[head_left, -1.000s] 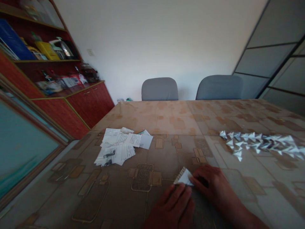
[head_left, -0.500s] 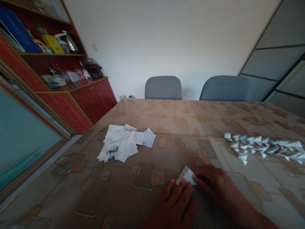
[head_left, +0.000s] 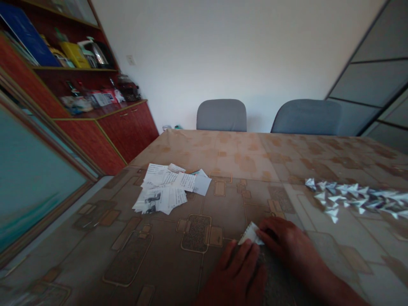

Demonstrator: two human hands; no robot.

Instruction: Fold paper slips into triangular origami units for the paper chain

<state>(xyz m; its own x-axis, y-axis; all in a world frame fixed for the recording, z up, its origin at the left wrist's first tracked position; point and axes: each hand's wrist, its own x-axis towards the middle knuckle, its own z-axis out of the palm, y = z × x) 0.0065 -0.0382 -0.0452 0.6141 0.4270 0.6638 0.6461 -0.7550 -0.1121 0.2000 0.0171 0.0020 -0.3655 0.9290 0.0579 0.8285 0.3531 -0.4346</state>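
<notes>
A small folded piece of paper (head_left: pixel 249 233), white with a little print along its upper left edge, lies on the table in front of me. My left hand (head_left: pixel 237 270) rests flat with its fingers stretched out, the fingertips on the paper's near edge. From the right, my right hand (head_left: pixel 287 240) grips the paper's right side with thumb and curled fingers; that side is partly hidden by them. Far to the right, several small folded paper pieces (head_left: pixel 360 197) with pointed tips lie in rows. To the left is a loose pile of printed paper pieces (head_left: pixel 165 189).
A patterned cloth (head_left: pixel 153 255) covers the table. Two grey chairs (head_left: pixel 221 115) stand at its far side against a white wall. On the left is a red-brown cabinet (head_left: pixel 127 131) whose shelves hold a kettle (head_left: pixel 98 55), folders and bottles.
My right thumb and fingers have shifted a little left over the paper, and less of its printed strip shows. My left hand stays flat on it. The view has turned slightly.
</notes>
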